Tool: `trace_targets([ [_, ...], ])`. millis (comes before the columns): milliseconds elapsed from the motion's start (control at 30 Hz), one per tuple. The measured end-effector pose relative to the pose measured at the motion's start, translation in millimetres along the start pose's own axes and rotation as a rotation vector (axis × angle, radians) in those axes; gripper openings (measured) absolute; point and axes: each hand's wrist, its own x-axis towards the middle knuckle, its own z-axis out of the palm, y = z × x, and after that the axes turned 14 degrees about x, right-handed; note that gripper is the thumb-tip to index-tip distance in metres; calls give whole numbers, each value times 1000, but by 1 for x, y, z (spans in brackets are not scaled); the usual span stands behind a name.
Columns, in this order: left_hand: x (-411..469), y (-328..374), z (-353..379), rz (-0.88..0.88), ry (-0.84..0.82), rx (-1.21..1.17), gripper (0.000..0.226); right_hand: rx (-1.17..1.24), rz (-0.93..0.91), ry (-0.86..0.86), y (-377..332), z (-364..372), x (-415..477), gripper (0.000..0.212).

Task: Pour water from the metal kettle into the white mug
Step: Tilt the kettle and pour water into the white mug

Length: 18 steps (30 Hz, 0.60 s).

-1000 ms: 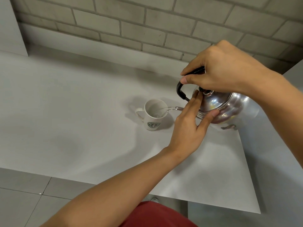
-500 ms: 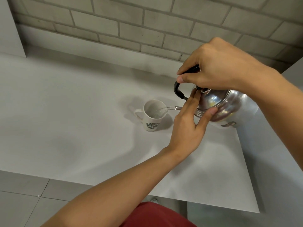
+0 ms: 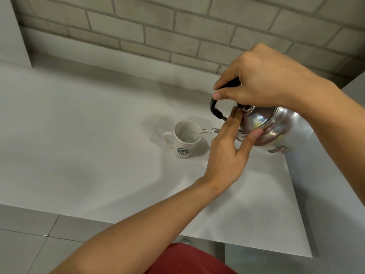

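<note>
Steel kettle (image 3: 274, 129), tilted by right hand (image 3: 264, 80) clenched on its black handle (image 3: 216, 110), left fingers (image 3: 235, 119) pressing the lid, risked overshooting the white ceramic mug (image 3: 184, 141).

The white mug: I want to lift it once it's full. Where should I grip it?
Probably by the loop handle on the white mug, coming from the left. The handle points left, away from the metal kettle and both hands, and the mug stands upright on the table.
</note>
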Motion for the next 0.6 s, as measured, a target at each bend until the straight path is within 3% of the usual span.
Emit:
trace_targets([
  [600,0,2,-2,-39,9,-21,60,-23,17,-22,-6,0,6,24],
])
